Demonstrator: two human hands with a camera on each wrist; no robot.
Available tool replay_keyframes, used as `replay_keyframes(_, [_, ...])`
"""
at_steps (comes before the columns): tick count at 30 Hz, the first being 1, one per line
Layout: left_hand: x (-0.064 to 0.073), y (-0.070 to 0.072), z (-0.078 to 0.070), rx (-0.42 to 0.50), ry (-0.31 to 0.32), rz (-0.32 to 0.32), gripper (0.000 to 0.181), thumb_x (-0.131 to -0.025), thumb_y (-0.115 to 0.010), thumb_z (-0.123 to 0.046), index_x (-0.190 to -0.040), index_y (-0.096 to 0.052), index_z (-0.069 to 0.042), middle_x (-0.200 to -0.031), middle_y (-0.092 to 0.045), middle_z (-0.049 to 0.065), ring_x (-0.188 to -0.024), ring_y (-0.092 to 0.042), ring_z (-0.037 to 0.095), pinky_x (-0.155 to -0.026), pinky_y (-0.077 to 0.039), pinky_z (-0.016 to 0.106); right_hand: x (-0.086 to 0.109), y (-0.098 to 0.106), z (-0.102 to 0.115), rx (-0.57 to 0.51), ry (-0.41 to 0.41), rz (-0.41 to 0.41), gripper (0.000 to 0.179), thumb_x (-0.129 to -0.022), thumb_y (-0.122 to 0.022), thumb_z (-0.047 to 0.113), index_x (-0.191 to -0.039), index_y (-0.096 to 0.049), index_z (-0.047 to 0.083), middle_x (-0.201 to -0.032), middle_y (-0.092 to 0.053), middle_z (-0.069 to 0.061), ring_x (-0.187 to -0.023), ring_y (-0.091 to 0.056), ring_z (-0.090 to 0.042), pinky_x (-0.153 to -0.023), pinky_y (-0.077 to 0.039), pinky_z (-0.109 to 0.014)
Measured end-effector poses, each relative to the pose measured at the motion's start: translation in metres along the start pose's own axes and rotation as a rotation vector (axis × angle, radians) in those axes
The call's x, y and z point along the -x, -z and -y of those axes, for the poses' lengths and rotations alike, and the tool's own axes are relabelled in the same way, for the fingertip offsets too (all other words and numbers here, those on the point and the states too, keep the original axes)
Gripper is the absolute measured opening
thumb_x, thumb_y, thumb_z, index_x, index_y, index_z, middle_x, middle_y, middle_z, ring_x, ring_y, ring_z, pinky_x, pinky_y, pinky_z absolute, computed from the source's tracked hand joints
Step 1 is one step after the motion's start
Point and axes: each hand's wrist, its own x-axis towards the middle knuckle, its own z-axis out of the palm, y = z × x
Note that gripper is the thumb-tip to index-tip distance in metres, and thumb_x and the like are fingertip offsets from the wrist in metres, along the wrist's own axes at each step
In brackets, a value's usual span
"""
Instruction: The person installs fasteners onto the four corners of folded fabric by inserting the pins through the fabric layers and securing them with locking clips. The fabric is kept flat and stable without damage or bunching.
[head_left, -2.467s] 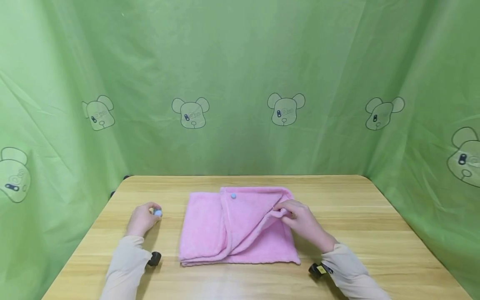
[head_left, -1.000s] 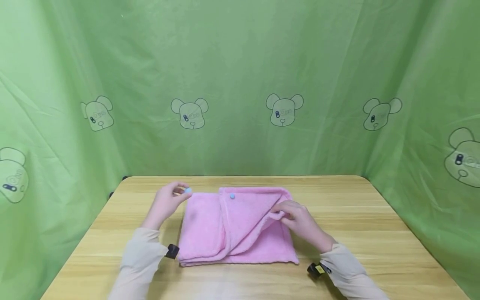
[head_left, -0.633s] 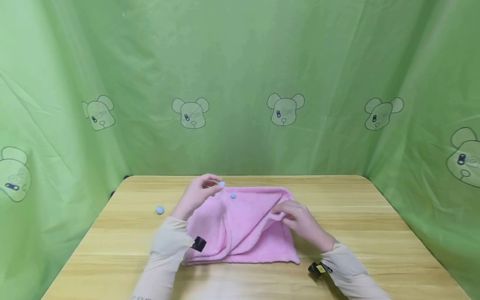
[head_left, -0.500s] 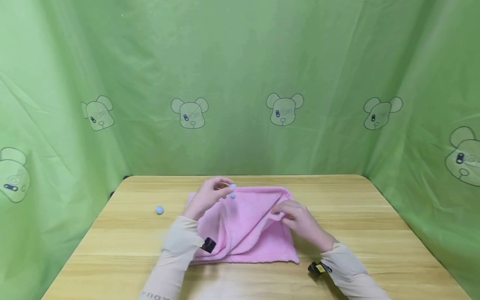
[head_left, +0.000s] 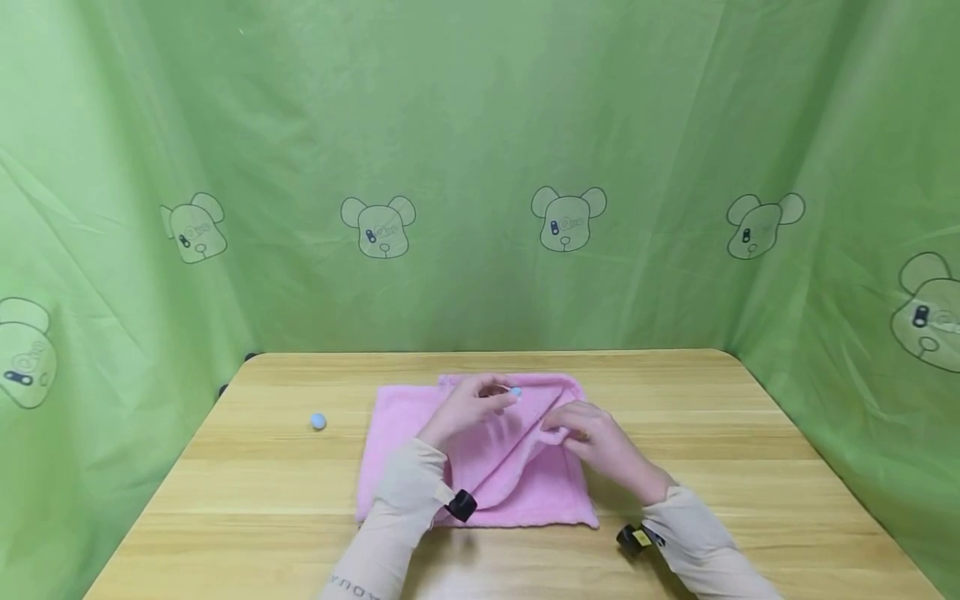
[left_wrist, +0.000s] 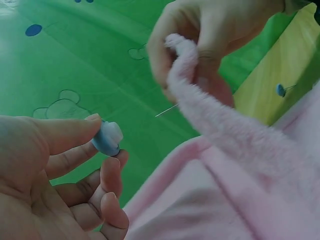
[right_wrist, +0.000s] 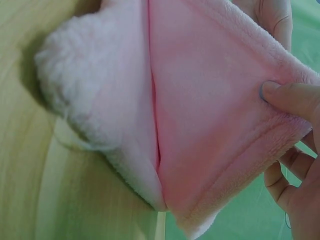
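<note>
Head view: L hand (head_left: 467, 410) is positioned above the folded pink cloth (head_left: 397, 417), grasping a small blue piece (head_left: 516, 391) at the fingertips. R hand (head_left: 603, 442) is to the right of L hand, approx. level w/ it, and grasps the raised cloth edge b/w thumb & fingers. Cloth lies on the wooden surface (head_left: 750, 467), extending L of L hand and below R hand; a diagonal fold runs from R hand down toward L forearm. Loose blue piece (head_left: 318, 422) rests on surface, well left of L hand. Black wrist units: one (head_left: 461, 505) below L hand, one (head_left: 634, 540) below R hand. Green curtain (head_left: 480, 117) w/ bear-head prints stands beyond both hands.

L wrist view: blue piece has a white inner part, facing R hand; L thumb bears on its blue side. R hand grips the fluffy cloth edge, apart from L hand. Thin metal pin (left_wrist: 166, 111) projects from cloth just beside R hand, tip toward L hand. Blue-headed pin (left_wrist: 280, 90) shows to the right of R hand in frame; contact w/ cloth or surface can't be told.

R wrist view: R thumb presses cloth's smooth face, other fingers behind; blue rim (right_wrist: 261, 92) shows at thumb tip.
</note>
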Motion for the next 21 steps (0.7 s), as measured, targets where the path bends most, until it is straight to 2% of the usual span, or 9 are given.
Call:
replay_keyframes(3, [-0.001, -0.006, 0.000, -0.016, -0.013, 0.023, 0.033, -0.094, -0.063, -0.022, -0.124, -0.062, -0.007, -0.107, -0.067, 0.015, -0.089, -0.061, 0.019, -0.075, -0.052, 0.030, 0.000, -0.001, -0.001, -0.005, 0.006, 0.003, 0.032, -0.073, -0.076, -0.003, -0.101, -0.072, 0.012, -0.098, -0.074, -0.005, -0.091, -0.065, -0.017, -0.079, -0.057, -0.027])
replay_keyframes(9, [-0.001, -0.014, 0.000, -0.021, -0.017, 0.047, 0.031, -0.094, -0.063, -0.021, -0.122, -0.064, -0.009, -0.107, -0.067, 0.012, -0.088, -0.061, 0.016, -0.080, -0.053, 0.035, -0.001, 0.000, -0.001, -0.012, 0.013, 0.006, 0.032, -0.073, -0.075, -0.003, -0.101, -0.072, 0.013, -0.097, -0.073, -0.005, -0.090, -0.066, -0.016, -0.079, -0.057, -0.027])
replay_keyframes(15, [-0.001, -0.017, 0.000, -0.027, -0.009, 0.059, 0.031, -0.093, -0.064, -0.023, -0.122, -0.065, -0.012, -0.109, -0.068, 0.010, -0.089, -0.060, 0.013, -0.081, -0.054, 0.034, -0.001, 0.001, 0.001, -0.008, 0.019, 0.002, 0.031, -0.073, -0.076, -0.002, -0.100, -0.072, 0.012, -0.097, -0.074, -0.006, -0.091, -0.066, -0.017, -0.079, -0.057, -0.028])
replay_keyframes(21, [0.000, -0.018, 0.001, -0.024, -0.016, 0.057, 0.030, -0.093, -0.065, -0.022, -0.120, -0.066, -0.011, -0.107, -0.068, 0.011, -0.085, -0.058, 0.009, -0.077, -0.053, 0.032, -0.001, 0.001, 0.001, 0.009, 0.019, -0.001, 0.029, -0.072, -0.077, -0.001, -0.099, -0.072, 0.010, -0.097, -0.074, -0.003, -0.091, -0.066, -0.017, -0.079, -0.057, -0.029])
